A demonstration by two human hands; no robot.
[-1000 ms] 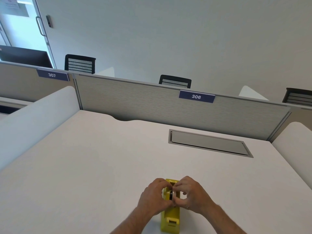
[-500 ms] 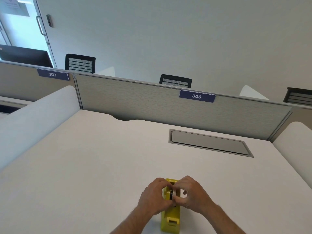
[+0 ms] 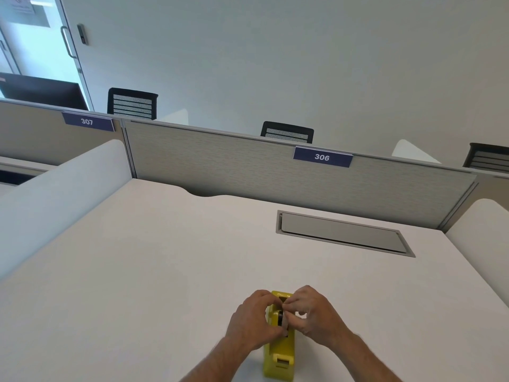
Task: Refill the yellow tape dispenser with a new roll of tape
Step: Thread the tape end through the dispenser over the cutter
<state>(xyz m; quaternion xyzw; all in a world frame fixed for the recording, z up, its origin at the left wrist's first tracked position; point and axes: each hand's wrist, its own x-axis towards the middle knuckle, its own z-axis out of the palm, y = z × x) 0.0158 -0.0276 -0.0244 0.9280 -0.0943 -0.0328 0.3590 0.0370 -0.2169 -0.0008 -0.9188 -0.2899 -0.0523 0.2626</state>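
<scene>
The yellow tape dispenser (image 3: 279, 357) stands on the white desk near its front edge, cutter end toward me. My left hand (image 3: 252, 322) wraps its left side. My right hand (image 3: 312, 312) is at the right side, fingers pinched over the dispenser's top slot. Between the fingertips a dark hub with a pale roll of tape (image 3: 282, 319) shows in the slot; most of it is hidden by my fingers.
A grey cable hatch (image 3: 341, 234) is set into the white desk (image 3: 165, 271) at the back right. A grey partition (image 3: 248, 172) labelled 306 closes the far edge. White side panels flank the desk left and right.
Both hands have stayed on the dispenser. The fingers have shifted slightly around the roll at the slot.
</scene>
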